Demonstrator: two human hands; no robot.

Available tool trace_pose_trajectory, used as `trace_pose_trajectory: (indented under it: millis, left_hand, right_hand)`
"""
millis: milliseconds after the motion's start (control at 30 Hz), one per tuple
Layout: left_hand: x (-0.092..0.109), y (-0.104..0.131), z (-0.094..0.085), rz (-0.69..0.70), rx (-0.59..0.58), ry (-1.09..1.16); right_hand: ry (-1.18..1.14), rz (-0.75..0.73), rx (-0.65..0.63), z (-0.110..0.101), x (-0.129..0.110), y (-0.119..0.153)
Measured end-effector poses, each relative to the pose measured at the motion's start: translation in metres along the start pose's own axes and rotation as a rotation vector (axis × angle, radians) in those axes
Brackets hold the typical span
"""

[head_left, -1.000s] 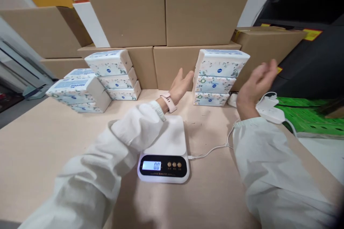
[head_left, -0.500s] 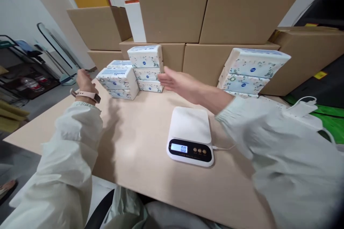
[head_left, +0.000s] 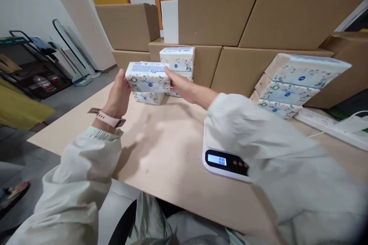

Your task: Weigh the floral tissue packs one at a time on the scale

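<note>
Between both hands I hold a white, flower-printed tissue pack (head_left: 148, 78), lifted above another tissue pack (head_left: 148, 98) on the table. My left hand (head_left: 118, 93), with a pink band on its wrist, is closed on the pack's left end. My right hand (head_left: 181, 85) grips its right end. Just behind stands a stack of tissue packs (head_left: 177, 59), partly covered by the held pack and my right hand. The white kitchen scale (head_left: 227, 166) lies under my right forearm, its display reading 0.0; the sleeve hides much of its platform.
Another stack of tissue packs (head_left: 287, 93) stands at the right, beside a white power strip (head_left: 322, 122). Large cardboard boxes (head_left: 215, 11) line the back of the table (head_left: 169, 153). A dark cart (head_left: 25, 72) stands on the floor at the left.
My hands have closed on a tissue pack from the left group and raised it. The view has swung left, so the scale and stacks appear farther right.
</note>
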State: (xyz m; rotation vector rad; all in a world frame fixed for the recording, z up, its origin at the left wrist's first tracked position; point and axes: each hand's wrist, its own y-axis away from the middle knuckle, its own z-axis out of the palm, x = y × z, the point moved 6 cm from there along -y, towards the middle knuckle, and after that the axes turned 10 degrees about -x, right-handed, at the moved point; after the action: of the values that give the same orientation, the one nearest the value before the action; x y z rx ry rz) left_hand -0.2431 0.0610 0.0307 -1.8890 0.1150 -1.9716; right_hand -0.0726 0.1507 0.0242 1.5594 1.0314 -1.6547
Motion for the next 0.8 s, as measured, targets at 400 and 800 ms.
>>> trace_pose_trajectory:
  millis: [400, 800]
  left_hand:
    - [-0.023, 0.130, 0.210, -0.006, -0.746, 0.013]
    - [-0.102, 0.118, 0.173, -0.173, -0.363, -0.051]
  right_hand:
    - [0.152, 0.200, 0.427, -0.034, 0.016, 0.319]
    - [0.257, -0.067, 0.887, -0.077, 0.061, 0.375]
